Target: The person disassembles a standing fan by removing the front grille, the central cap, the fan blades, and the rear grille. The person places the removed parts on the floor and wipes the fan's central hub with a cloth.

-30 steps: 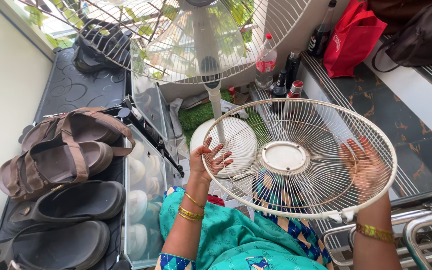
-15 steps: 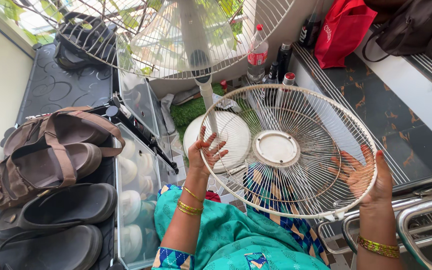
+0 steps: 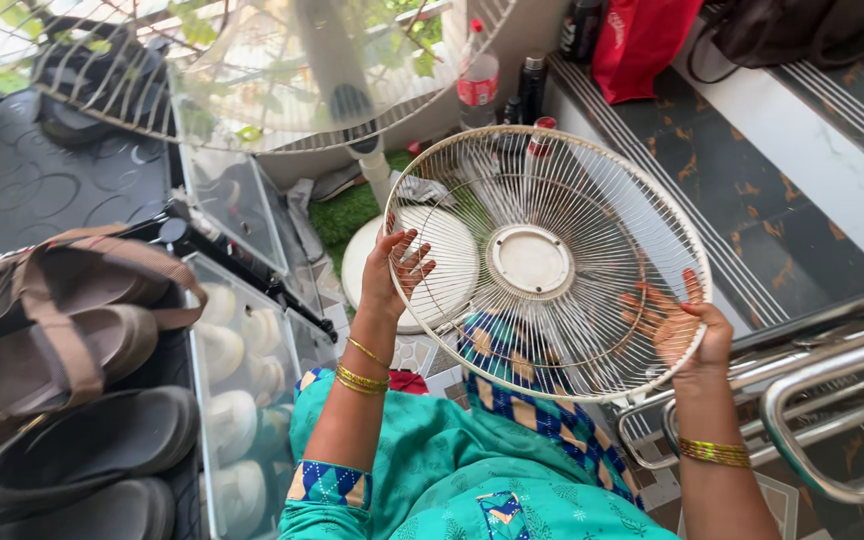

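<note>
I hold a round white wire fan guard [image 3: 592,200] with a white centre disc in front of me, tilted a little. My left hand [image 3: 392,272] grips its left rim with fingers spread on the wires. My right hand [image 3: 680,325] grips the lower right rim from behind, fingers showing through the wires. Ahead stands a pedestal fan [image 3: 282,70] with its rear wire guard and clear blades, on a white pole [image 3: 376,180] and a round white base [image 3: 367,262].
At left, a dark shoe rack top [image 3: 52,190] carries brown sandals [image 3: 47,330] and black slippers [image 3: 72,440], over clear shoe boxes [image 3: 237,350]. Bottles [image 3: 479,80] stand behind the fan. A red bag [image 3: 642,40] sits on tiled steps. A steel railing [image 3: 832,400] runs at right.
The view has swung right and down. The guard now sits higher and closer to the fan, and my right hand has slid down its rim to the lower right edge.
</note>
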